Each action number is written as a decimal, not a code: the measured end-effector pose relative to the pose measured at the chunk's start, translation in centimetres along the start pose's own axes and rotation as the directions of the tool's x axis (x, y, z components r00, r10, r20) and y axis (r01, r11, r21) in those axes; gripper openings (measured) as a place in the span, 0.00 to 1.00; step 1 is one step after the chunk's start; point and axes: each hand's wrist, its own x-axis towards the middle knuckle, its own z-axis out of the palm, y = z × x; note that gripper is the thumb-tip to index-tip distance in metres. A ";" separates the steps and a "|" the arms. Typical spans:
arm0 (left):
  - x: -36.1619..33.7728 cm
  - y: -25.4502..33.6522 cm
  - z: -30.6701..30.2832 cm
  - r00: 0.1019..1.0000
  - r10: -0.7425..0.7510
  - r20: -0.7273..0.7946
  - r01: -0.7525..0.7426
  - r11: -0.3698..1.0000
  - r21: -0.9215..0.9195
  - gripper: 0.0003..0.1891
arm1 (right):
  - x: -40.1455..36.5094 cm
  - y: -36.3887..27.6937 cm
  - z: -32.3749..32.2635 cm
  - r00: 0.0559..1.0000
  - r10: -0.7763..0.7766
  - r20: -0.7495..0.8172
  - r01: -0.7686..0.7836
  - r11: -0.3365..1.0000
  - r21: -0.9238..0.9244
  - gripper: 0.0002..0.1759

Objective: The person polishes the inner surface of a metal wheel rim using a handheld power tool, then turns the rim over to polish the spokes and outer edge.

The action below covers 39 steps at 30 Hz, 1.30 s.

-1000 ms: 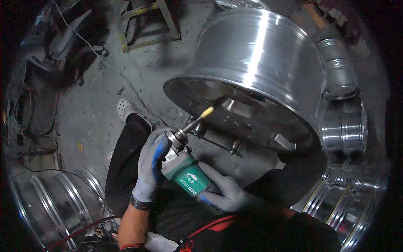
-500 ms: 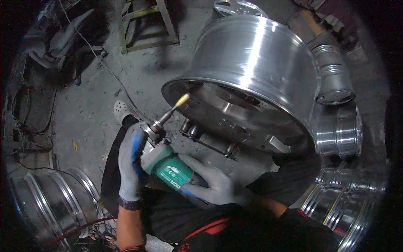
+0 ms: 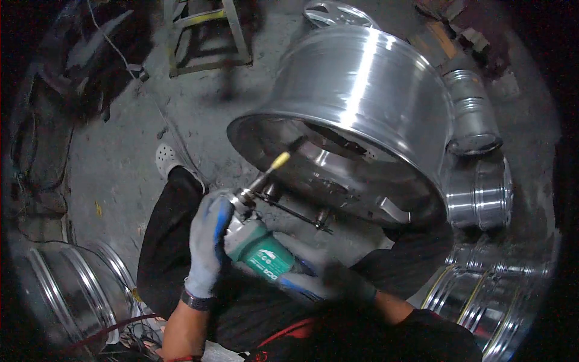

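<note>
A green power grinder (image 3: 262,253) with a long metal shaft and a yellow tip lies across both hands. My left hand (image 3: 208,241), in a grey and blue glove, is wrapped round its head end. Around the rear of the body is my right hand (image 3: 310,268), gloved too and blurred by motion. The yellow tip (image 3: 280,160) points up and right, in front of the open side of a large shiny metal wheel rim (image 3: 362,84). Beneath the rim shows part of a stand with rollers (image 3: 295,208).
More rims stand at the right (image 3: 479,193) and lower left (image 3: 72,289). A metal-legged stand (image 3: 208,36) is at the top, near a spoked wheel (image 3: 338,15). A cable (image 3: 160,111) crosses the floor beside my shoe (image 3: 167,158).
Both hands and the grinder have moved right and slightly down in view. Its yellow tip now overlaps the rim's opening further in. The surroundings have shifted slightly left.
</note>
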 end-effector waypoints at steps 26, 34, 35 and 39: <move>-1.5 -2.9 2.1 0.938 0.344 0.046 -0.336 0.868 0.366 0.17 | -1.9 1.5 -3.0 0.997 -0.065 0.034 0.065 0.998 -0.002 0.40; -1.8 -3.2 3.3 0.921 0.378 0.097 -0.377 0.801 0.465 0.20 | -2.9 1.8 -3.4 0.987 -0.155 -0.028 0.154 0.987 -0.048 0.41; -2.5 -1.4 4.0 0.995 0.086 -0.047 -0.077 0.981 0.181 0.20 | -2.6 1.6 -3.5 0.990 -0.144 -0.002 0.143 0.987 -0.070 0.42; -2.0 -1.4 3.3 0.996 0.082 -0.037 -0.074 0.981 0.177 0.20 | -1.8 1.8 -4.0 0.979 -0.202 0.021 0.203 0.972 -0.115 0.43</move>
